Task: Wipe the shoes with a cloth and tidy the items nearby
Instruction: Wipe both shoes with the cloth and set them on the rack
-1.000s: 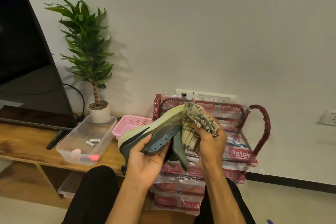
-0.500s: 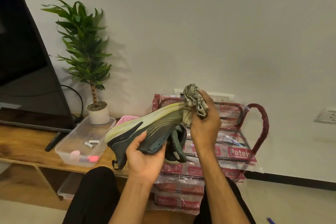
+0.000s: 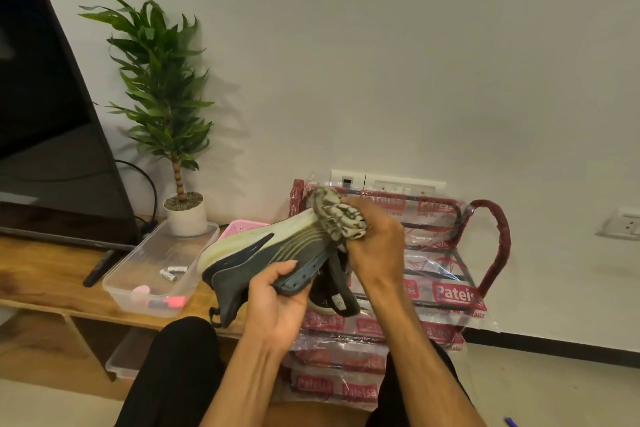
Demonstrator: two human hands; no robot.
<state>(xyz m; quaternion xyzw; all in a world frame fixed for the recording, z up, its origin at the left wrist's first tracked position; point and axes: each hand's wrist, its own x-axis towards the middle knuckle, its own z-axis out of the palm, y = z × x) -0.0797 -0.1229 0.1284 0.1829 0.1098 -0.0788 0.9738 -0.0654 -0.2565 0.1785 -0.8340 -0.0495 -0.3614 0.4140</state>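
Head view: mid-wipe.
Left hand (image 3: 280,305) fingers wrap dark green sneaker (image 3: 256,253), bracing; right hand (image 3: 375,250) fingers clench crumpled striped cloth (image 3: 337,215) on sole.

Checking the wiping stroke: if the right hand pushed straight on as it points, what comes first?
Likely the shoe: the cloth in the right hand touches its pale sole; depth unclear.

Shoe (image 3: 263,253): one trainer with a dark grey-blue upper and a pale yellow-green sole. Held in the air, tipped on its side, sole edge uppermost, heel low at left, toe raised at right. Tongue hangs loose below the opening. Left hand (image 3: 277,305) grips the upper from beneath. Cloth (image 3: 337,218): beige with dark mottling, bunched in right hand (image 3: 377,250), pressed against the sole's toe end.
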